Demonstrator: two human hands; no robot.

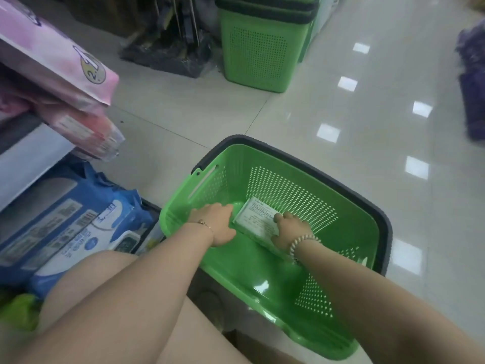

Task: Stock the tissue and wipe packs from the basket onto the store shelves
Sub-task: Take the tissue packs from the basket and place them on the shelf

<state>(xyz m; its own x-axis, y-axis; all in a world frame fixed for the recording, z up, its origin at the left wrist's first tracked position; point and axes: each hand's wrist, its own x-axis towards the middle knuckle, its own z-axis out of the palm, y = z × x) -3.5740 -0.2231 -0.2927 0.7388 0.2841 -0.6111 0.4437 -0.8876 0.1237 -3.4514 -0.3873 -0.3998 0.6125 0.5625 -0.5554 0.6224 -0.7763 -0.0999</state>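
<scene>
A green perforated basket (349,232) with a dark handle stands on the tiled floor in front of me. One white pack (258,219) with printed text lies on its bottom. Both my hands reach down inside. My right hand (290,231) grips the pack's right edge, with its fingers curled over it. My left hand (216,223) rests palm down at the pack's left end; its fingertips are hidden, so I cannot tell whether they hold the pack. On the left, shelves carry pink packs (60,59) above and blue wipe packs (68,227) below.
A stack of green baskets (259,51) stands on the floor at the back, next to dark bagged goods (168,51). My bare knees are at the bottom of the view. Purple items (472,82) lie at the right edge. Glossy floor tiles stretch to the right.
</scene>
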